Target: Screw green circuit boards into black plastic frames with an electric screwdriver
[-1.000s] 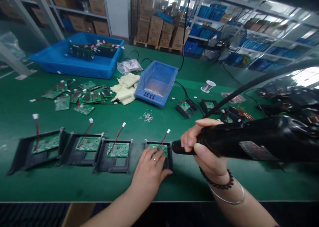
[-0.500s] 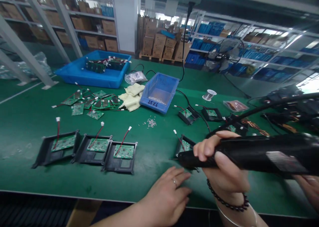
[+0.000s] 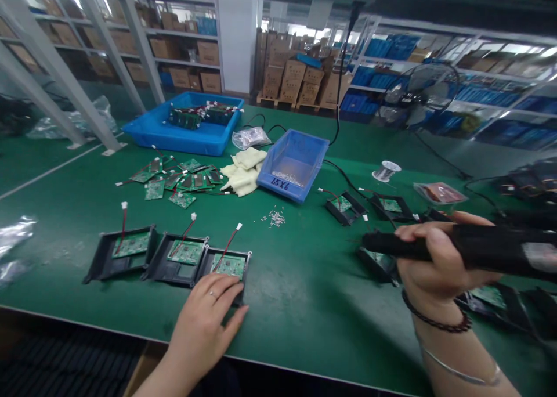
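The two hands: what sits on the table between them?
In the head view, only bare green mat lies between the left hand, touching the nearest black tray, and the right hand holding the black screwdriver.

A small blue bin [image 3: 292, 165] marked "25X6" stands mid-table on the green mat [image 3: 304, 281]. Just left of the bin lie cream cloths [image 3: 241, 170]; further left, loose green circuit boards [image 3: 174, 181] — red wires trailing. Behind those sits a large blue tray [image 3: 187, 131] holding more boards. In front of the bin, scattered small screws [image 3: 274, 217]. To its right — a solder spool [image 3: 385, 170].
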`<state>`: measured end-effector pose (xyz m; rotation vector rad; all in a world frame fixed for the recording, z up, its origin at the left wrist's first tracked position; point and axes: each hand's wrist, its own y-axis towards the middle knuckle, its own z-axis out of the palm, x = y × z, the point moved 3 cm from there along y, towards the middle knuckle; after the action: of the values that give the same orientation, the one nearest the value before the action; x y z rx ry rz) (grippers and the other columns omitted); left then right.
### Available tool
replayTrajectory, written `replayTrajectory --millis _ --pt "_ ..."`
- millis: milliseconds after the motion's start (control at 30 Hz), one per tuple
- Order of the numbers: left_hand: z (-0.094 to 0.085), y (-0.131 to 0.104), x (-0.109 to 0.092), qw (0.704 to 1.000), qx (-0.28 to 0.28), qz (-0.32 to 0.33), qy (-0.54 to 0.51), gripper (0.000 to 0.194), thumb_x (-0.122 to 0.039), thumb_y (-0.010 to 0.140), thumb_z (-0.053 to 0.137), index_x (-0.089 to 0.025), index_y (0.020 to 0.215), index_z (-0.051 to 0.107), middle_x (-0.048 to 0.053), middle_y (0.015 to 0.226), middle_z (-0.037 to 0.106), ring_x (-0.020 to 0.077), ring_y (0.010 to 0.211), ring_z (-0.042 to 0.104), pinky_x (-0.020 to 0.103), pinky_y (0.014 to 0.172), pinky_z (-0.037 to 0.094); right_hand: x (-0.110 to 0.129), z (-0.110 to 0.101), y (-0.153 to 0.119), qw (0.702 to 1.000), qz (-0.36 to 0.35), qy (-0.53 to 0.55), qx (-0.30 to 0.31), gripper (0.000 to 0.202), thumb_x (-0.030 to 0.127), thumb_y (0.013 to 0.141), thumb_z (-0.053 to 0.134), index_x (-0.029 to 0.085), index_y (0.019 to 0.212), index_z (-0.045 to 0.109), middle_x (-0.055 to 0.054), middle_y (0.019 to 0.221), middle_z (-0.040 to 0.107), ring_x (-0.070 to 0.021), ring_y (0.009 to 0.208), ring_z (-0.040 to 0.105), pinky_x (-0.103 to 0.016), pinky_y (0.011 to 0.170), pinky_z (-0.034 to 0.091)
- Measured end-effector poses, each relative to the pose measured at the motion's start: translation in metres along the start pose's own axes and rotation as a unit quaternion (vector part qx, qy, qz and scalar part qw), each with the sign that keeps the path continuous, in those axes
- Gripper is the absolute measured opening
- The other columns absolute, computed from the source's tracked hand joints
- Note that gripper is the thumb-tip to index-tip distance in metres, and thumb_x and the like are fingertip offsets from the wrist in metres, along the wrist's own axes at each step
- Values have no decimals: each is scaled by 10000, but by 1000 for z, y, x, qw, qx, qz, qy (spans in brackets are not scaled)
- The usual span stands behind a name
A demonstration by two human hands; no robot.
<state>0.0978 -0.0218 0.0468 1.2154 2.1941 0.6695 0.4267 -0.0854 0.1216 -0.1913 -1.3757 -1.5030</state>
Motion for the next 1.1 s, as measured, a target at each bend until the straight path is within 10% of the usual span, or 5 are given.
replayTrajectory --millis 333,600,1100 --pt "68 24 -71 990 93 21 -105 204 -138 950 509 -112 1096 648 105 985 747 240 839 692 379 747 614 -57 87 -25 990 84 81 77 316 294 704 720 208 979 589 82 574 601 -146 446 576 -304 509 508" --pt "48 36 -77 970 30 43 -239 210 -168 991 467 -131 1082 653 101 1002 745 211 892 680 355 813 595 -68 100 -29 987 85 106 81 312 295 731 724 201 990 578 86 582 606 -136 447 577 -298 526 500" --pt "28 56 -35 972 -125 -97 -176 89 -232 946 638 -180 990 695 49 886 758 191 818 682 335 771 560 90 34 -29 968 81 154 182 309 411 796 806 338 1065 673 70 617 440 -131 418 382 -348 440 422"
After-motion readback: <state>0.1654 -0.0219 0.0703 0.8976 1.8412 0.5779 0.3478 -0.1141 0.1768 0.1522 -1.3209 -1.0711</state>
